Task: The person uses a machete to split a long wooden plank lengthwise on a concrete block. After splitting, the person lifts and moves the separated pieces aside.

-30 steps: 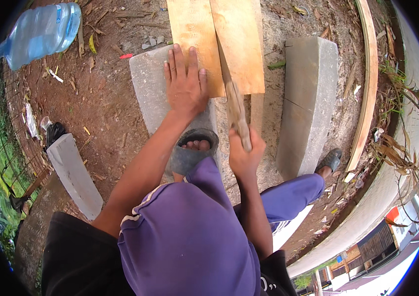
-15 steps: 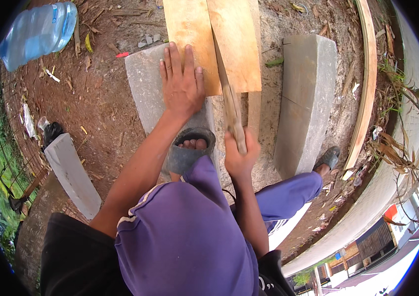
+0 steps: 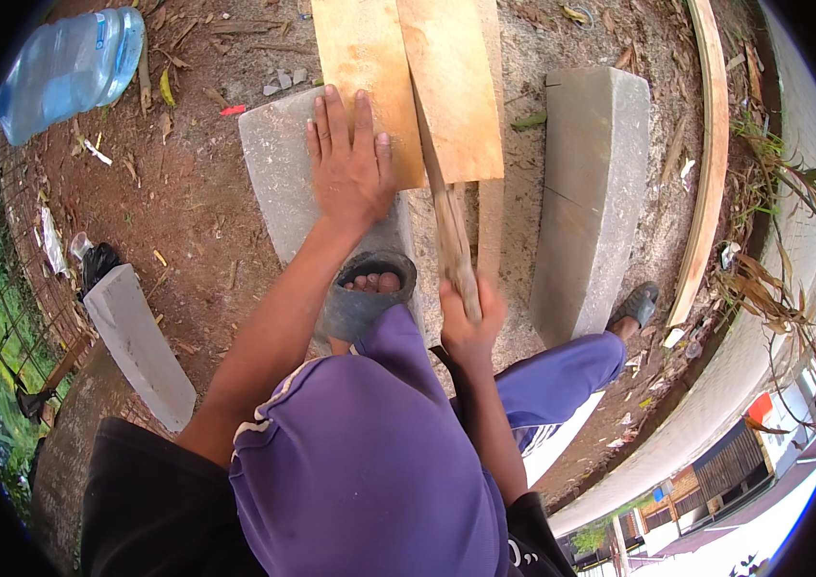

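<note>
A pale wooden board [image 3: 362,58] lies over a grey concrete block [image 3: 278,144], with a long slit running in from its near end. Flat on the board's left part and its edge rests my left hand [image 3: 352,178], fingers stretched out. My right hand [image 3: 472,315] is wrapped round the wooden handle of a handsaw [image 3: 452,236]. The dark blade sits in the slit and is partly hidden by the wood. My left foot in a dark sandal [image 3: 370,306] is on the same block, just below my left hand.
Another grey concrete block [image 3: 586,202] stands to the right, with a long timber strip [image 3: 708,163] beyond it. A narrow strip lies beneath the board. At left are a clear blue water jug [image 3: 72,72] and a smaller grey block [image 3: 139,346]. Leaves and scraps litter the dirt.
My right hand and the saw handle have shifted slightly toward me, the blade still in the slit. My left hand keeps its place on the board.
</note>
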The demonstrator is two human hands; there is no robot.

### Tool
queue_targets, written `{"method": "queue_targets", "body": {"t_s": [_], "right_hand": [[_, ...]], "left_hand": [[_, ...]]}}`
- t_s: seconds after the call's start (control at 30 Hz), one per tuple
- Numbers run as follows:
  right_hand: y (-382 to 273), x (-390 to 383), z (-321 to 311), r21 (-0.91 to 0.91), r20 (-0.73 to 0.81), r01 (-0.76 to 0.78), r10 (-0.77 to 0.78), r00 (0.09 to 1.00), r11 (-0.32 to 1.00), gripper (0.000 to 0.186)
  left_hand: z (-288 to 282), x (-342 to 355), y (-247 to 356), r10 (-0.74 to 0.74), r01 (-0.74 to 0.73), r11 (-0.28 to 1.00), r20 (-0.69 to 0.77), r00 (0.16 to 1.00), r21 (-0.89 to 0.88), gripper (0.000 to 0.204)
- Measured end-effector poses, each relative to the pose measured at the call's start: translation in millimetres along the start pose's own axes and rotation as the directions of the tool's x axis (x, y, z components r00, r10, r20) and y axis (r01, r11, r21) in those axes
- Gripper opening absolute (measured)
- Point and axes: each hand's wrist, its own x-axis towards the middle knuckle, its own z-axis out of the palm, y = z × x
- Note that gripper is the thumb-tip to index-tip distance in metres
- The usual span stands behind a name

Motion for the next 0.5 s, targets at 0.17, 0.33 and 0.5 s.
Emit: {"method": "queue_targets", "body": {"t_s": [0.17, 0.33, 0.5], "right_hand": [[4, -104, -67, 0.000, 0.018, -0.214, 0.214, 0.977, 0.977, 0.017], [17, -10, 9, 0.080, -0.102, -0.051, 0.059, 0.993, 0.996, 0.017], [13, -11, 3, 0.118, 0.021, -0.180, 0.179, 0.984, 0.976, 0.017]], "left_hand": [[-3, 6, 3, 0.001, 0.000, 1.000, 0.009, 1.000, -0.010, 0.059], [-3, 7, 6, 0.025, -0.025, 1.000, -0.005, 1.000, -0.009, 0.058], [-7, -2, 4, 0.012, -0.012, 1.000, 0.006, 1.000, -0.006, 0.058]]}}
